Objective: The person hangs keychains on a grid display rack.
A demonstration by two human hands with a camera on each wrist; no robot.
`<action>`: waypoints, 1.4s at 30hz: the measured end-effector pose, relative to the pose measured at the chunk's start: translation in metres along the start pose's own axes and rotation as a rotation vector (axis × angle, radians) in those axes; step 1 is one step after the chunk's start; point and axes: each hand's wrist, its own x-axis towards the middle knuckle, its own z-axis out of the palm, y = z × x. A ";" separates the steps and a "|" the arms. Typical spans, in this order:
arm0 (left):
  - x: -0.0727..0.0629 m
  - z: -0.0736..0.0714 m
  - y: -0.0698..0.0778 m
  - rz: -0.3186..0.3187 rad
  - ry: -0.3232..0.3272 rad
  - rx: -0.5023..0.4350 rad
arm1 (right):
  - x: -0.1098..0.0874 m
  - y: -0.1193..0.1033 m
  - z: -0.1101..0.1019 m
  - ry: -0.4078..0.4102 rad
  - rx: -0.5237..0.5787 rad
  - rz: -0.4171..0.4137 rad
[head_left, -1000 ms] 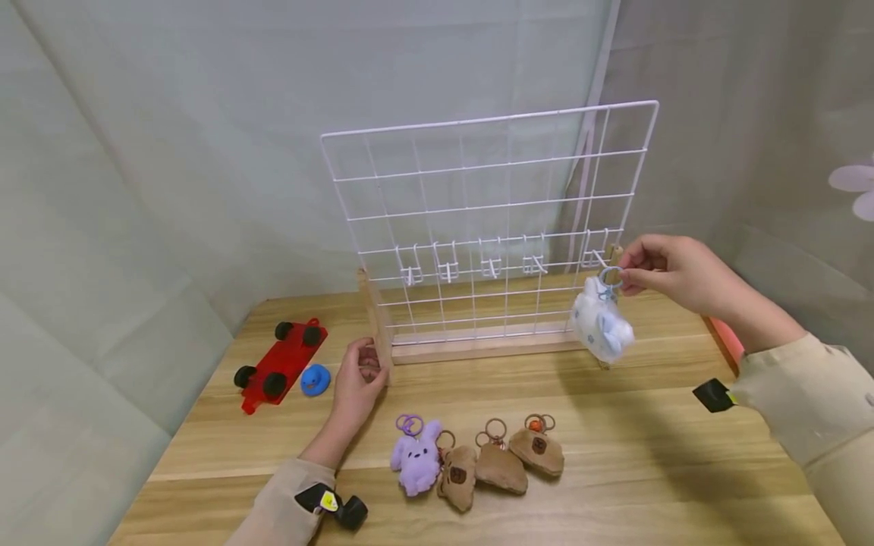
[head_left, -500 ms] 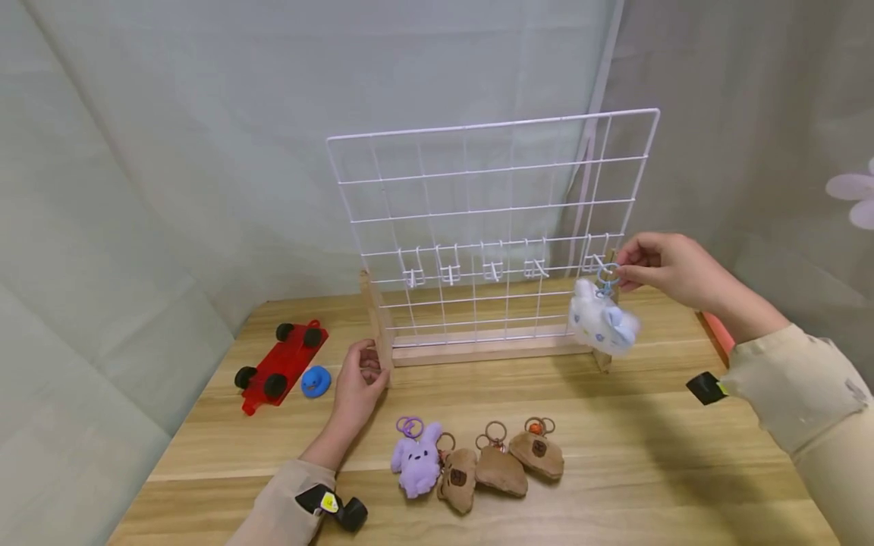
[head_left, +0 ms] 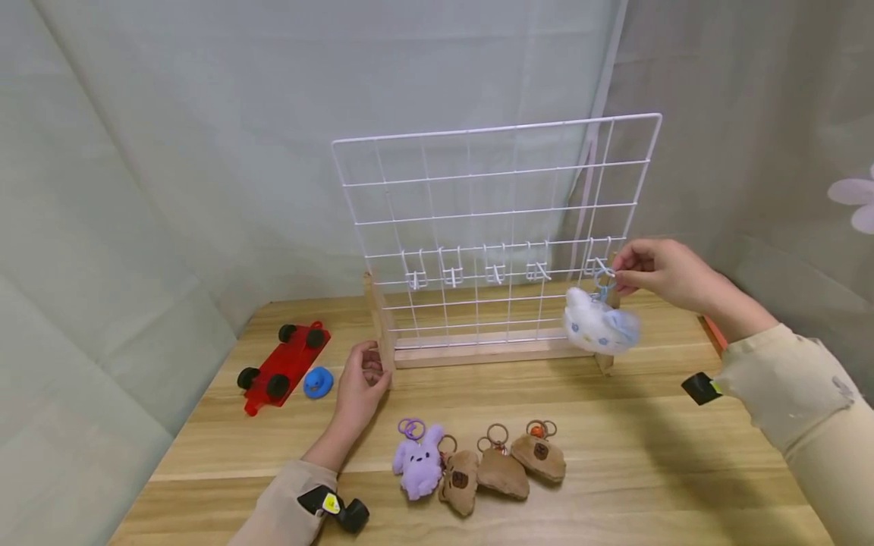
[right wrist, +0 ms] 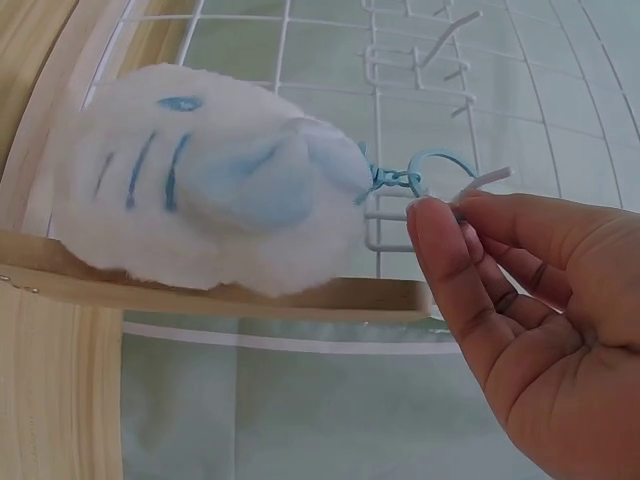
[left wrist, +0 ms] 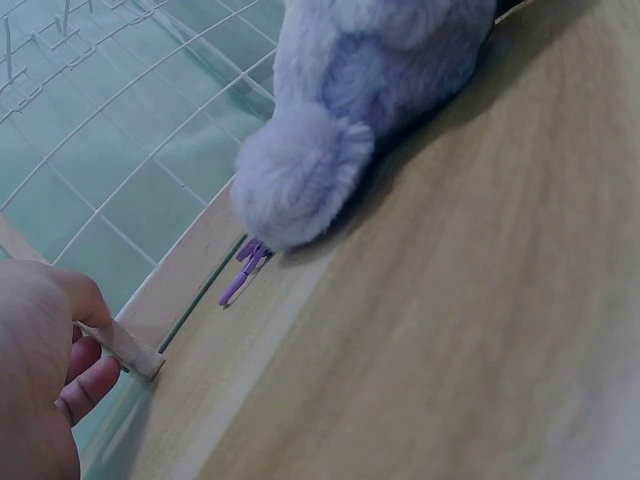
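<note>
White plush (head_left: pixel 598 327) swung flatter, long axis near-level.

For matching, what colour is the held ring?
The ring is light blue, clearest in the right wrist view.

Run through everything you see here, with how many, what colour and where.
grid: 1, white, upright on the table
hooks: 5, white, in a row on the grid
stand: 1, light wood, under the grid
white plush: 1, white with blue, hanging from the ring
ring: 1, light blue, at the rightmost hook
purple plush: 1, purple, front of table
brown plushes: 3, brown, right of the purple one
car: 1, red, black wheels, upside down, left
duck: 1, blue, beside the car
table: 1, wood-coloured, below
cloth: pale, behind
flower: 1, pale pink, far right
sleeves: 2, beige, on the arms
left hand: 1, holding the stand's left end
right hand: 1, pinching the ring
</note>
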 end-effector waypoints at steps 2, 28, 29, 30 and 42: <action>0.000 0.000 0.000 0.005 0.002 0.001 | 0.000 0.002 0.001 0.004 0.004 -0.004; -0.001 0.000 0.000 -0.024 -0.008 0.026 | -0.019 0.013 -0.001 0.139 0.026 0.014; -0.001 0.000 0.000 -0.021 -0.007 0.027 | -0.021 0.012 -0.001 0.150 0.033 0.026; -0.001 0.000 0.000 -0.020 -0.007 0.028 | -0.023 0.011 0.000 0.161 0.044 0.034; 0.000 0.000 0.000 -0.003 -0.005 0.036 | -0.044 0.005 0.005 0.247 0.070 0.002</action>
